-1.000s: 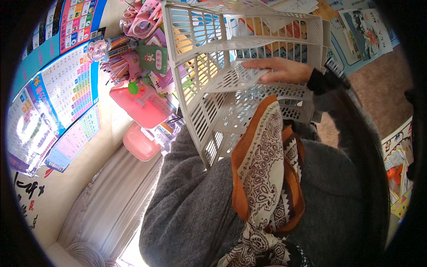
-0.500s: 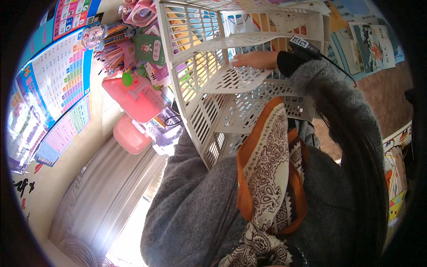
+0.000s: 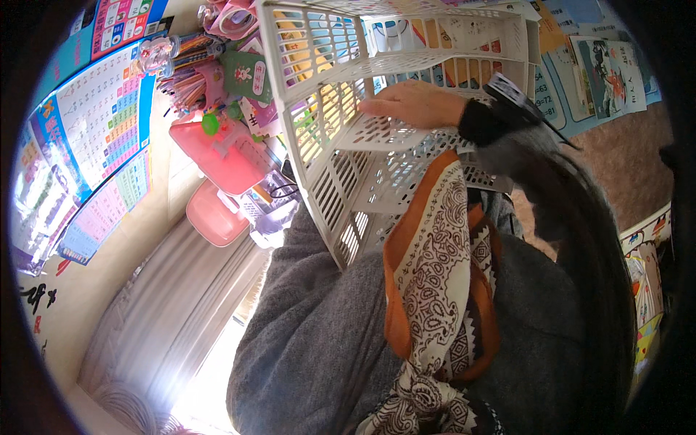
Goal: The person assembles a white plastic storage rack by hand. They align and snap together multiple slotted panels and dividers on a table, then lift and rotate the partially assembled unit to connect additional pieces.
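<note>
A white perforated plastic shelf rack [image 3: 330, 156] with several tiers stands tilted against my front. My right hand [image 3: 417, 104] reaches in from the right, over one of its slotted tiers [image 3: 391, 135]. Its fingers stretch out to the left, toward the rack's grid side wall, and nothing shows in them. Contact between the fingertips and the wall is hard to make out. A black cuff with a small dark device [image 3: 507, 90] sits at that wrist. My left sleeve [image 3: 290, 246] runs behind the rack's lower left edge, and my left hand is hidden.
Left of the rack are a pink lidded box [image 3: 221, 159], a pink tray [image 3: 216, 214], pencils in holders [image 3: 190, 76] and a green booklet [image 3: 245, 76]. Printed sheets [image 3: 605, 76] lie at the far right. A patterned scarf [image 3: 435, 275] hangs before the rack.
My right hand has lifted a little and shifted left inside the rack, so more of its back shows. The rack has barely moved.
</note>
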{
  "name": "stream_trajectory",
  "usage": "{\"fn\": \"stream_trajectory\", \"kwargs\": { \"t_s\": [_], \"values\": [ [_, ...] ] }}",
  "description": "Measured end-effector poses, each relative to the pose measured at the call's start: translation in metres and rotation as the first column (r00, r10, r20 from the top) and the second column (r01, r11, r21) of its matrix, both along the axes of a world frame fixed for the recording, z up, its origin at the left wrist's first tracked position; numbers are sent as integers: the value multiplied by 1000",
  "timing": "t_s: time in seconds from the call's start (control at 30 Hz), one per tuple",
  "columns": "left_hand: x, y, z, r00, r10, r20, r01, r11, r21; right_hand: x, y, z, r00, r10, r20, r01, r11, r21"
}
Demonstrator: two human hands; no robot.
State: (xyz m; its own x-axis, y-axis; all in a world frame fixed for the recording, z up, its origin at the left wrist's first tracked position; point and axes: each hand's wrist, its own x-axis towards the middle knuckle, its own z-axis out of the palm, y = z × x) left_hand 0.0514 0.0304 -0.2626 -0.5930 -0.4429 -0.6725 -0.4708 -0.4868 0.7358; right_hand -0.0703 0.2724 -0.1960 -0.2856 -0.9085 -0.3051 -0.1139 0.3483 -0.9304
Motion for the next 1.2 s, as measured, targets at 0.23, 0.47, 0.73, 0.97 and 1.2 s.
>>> {"fn": "stream_trajectory", "kwargs": {
  "t_s": [0.23,0.47,0.73,0.97,1.2],
  "values": [
    [-9,15,56,993,-89,-72,78,987,-142,35,5,91,641,-401,-654,149,902,-406],
    [-30,57,191,905,-367,-216,261,878,-400,46,-16,57,515,-409,-753,177,911,-373],
    [-52,86,222,843,-536,-42,421,706,-569,39,-20,54,646,-443,-622,292,896,-335],
    [-64,82,216,907,-405,-119,335,862,-380,37,-19,33,668,-573,-476,316,797,-515],
    [-64,80,215,933,-336,-128,311,934,-176,39,-10,12,595,-698,-398,376,680,-630]
  ]
}}
